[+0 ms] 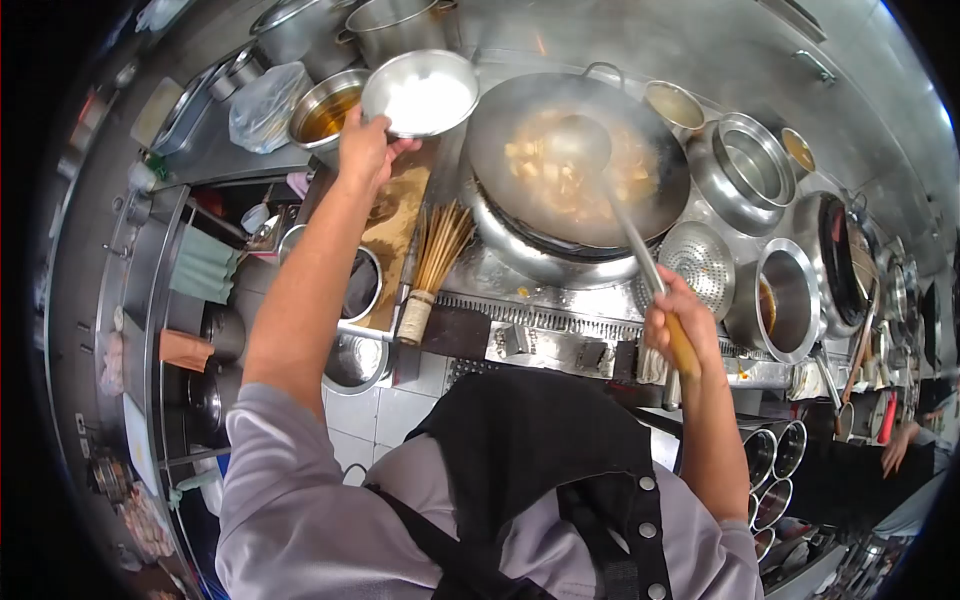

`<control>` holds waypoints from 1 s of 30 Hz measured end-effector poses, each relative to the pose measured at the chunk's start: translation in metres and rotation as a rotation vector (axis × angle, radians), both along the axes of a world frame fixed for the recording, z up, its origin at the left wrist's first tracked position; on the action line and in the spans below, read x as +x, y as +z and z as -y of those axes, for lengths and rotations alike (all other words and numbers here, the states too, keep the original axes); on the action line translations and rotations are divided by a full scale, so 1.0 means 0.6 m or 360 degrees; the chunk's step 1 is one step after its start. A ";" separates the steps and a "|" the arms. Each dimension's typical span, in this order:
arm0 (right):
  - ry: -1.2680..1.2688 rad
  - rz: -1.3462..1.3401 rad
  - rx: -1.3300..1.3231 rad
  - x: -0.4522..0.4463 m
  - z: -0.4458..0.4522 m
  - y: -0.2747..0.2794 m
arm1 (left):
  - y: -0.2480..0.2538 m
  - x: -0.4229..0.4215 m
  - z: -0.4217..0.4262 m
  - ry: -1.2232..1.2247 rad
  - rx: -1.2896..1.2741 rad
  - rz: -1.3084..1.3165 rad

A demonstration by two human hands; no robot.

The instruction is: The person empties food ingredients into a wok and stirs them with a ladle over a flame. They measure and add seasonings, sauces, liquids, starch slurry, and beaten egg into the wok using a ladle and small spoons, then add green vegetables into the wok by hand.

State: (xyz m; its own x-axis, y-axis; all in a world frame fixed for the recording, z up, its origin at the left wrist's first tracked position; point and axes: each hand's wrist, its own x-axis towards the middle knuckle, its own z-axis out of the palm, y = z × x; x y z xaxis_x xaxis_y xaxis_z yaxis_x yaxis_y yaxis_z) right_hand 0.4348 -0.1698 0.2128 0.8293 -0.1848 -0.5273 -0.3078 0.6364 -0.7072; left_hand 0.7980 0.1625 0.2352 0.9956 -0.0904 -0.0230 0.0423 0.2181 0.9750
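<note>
My left hand (368,148) grips the rim of a shiny metal bowl (422,92), held up left of the wok and tilted so its bright inside shows. In my right hand (683,318) is the wooden handle of a long ladle (636,236); the fingers are wrapped round it. The ladle's round head lies in the big wok (490,185), among pale chunks of food in steaming liquid (560,190). Steam blurs the food, so its kind is hard to make out.
A pot of amber liquid (322,118) and a plastic bag (270,108) stand left. A bamboo brush (440,245) lies before the wok. A perforated strainer (698,268), a deep metal pot (790,295) and stacked bowls (752,160) crowd the right. Another person's hand (897,448) shows far right.
</note>
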 end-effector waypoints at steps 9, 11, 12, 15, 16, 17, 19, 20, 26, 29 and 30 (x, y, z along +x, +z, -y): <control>0.0037 -0.0240 -0.1114 -0.013 -0.112 -0.016 | -0.208 -0.045 -0.188 0.0338 -0.0049 -0.0349; 0.0051 -0.0178 -0.0611 -0.015 -0.109 0.004 | -0.254 -0.036 -0.218 0.0405 -0.0015 -0.0423; 0.0023 -0.0120 -0.0369 0.002 -0.098 0.018 | -0.275 -0.019 -0.230 0.0382 -0.0020 -0.0409; -0.0053 -0.0043 -0.0163 0.076 -0.069 -0.021 | -0.313 0.026 -0.271 0.0303 0.0095 -0.0560; 0.0000 -0.0076 -0.0422 0.092 -0.071 -0.029 | -0.326 0.043 -0.277 0.0269 0.0089 -0.0556; -0.0032 -0.0077 -0.0432 0.094 -0.080 -0.046 | -0.339 0.054 -0.285 0.0227 0.0175 -0.0551; -0.0057 -0.0150 -0.1089 0.090 -0.108 -0.071 | -0.353 0.078 -0.288 0.0112 0.0238 -0.0559; -0.0041 -0.0239 -0.1147 0.077 -0.129 -0.061 | -0.369 0.099 -0.297 0.0111 0.0232 -0.0596; -0.0154 -0.0016 -0.0082 0.064 -0.120 0.017 | -0.327 0.074 -0.267 0.0485 0.1767 0.0788; -0.0191 -0.0050 -0.0130 0.123 -0.085 -0.010 | -0.252 -0.065 -0.225 0.0116 0.0968 0.0698; -0.0198 -0.0090 -0.0458 0.134 -0.091 -0.039 | -0.192 -0.150 -0.205 -0.0104 0.1028 0.0429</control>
State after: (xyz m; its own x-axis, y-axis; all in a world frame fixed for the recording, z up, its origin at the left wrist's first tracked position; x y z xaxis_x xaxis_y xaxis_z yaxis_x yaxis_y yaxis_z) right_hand 0.5153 -0.1151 0.1892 0.7617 -0.4314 -0.4834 -0.2841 0.4482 -0.8476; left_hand 0.7079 0.2853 0.1198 0.9671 -0.2019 0.1548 -0.2261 -0.4027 0.8870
